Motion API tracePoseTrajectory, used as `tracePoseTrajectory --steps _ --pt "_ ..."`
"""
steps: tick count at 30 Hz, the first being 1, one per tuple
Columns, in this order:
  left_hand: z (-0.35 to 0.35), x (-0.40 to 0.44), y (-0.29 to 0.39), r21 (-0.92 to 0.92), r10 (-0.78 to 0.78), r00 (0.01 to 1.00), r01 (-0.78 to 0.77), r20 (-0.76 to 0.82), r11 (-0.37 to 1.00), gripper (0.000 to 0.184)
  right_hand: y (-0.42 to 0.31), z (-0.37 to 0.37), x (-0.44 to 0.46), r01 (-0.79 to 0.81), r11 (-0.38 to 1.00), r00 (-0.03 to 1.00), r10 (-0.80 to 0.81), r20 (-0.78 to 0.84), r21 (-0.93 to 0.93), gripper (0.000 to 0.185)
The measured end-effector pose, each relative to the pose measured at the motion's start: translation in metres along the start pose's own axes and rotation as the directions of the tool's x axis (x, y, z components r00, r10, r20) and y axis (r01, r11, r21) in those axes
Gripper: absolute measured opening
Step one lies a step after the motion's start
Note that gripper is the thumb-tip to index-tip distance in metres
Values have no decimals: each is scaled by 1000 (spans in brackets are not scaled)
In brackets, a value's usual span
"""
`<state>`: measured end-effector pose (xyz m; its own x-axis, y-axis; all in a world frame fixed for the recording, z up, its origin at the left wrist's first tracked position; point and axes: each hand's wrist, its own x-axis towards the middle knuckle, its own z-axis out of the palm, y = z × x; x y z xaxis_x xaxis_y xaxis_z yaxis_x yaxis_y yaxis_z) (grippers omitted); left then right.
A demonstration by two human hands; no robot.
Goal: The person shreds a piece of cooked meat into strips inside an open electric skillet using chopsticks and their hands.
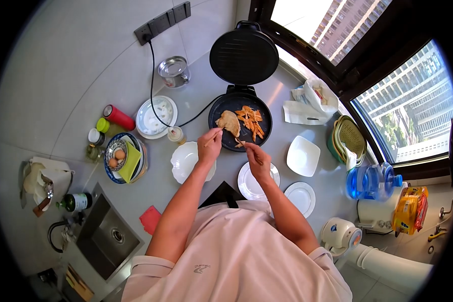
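A black electric griddle (240,142) stands with its ridged lid (244,56) raised. On its plate lie a browned flat piece of meat (229,122) at the left and a pile of orange-brown strips (250,121) at the right. My left hand (209,146) is closed round a thin wooden chopstick (212,139) at the griddle's lower left edge. My right hand (257,162) grips another wooden chopstick (259,160) at the lower right edge. Near its tip is a small piece of food (240,144); whether the tip pierces it I cannot tell.
A white scalloped bowl (178,168), white plate (249,183), small plate (300,200) and square bowl (303,156) surround my arms. Left are a small jar (175,134), stacked plates (156,116) and a bowl of eggs (117,155). The power cord (153,85) crosses the counter.
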<state>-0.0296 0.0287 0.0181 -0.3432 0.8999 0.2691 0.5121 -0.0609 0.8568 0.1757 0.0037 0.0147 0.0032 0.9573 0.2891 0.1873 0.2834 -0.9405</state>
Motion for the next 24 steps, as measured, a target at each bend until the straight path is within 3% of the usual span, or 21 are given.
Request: tracePoseTrajectory --steps 8,13,17,20,24 --pt "8 -9 -7 0 -31 991 32 129 999 16 11 -19 -3 -69 995 998 69 -13 -65 15" --pt "8 -8 -1 12 -19 988 18 155 1000 16 15 -18 11 -1 988 1000 -3 -25 -157 17" --pt "10 0 -2 23 74 992 -77 106 997 17 -8 -17 12 93 979 995 -98 -16 -180 17" --pt "9 15 -11 45 192 980 -194 46 980 16 -20 -15 3 -34 975 998 43 39 -221 15" --pt "4 23 -22 190 149 962 -195 229 962 17 -6 -12 4 -22 977 1000 23 1 -212 17"
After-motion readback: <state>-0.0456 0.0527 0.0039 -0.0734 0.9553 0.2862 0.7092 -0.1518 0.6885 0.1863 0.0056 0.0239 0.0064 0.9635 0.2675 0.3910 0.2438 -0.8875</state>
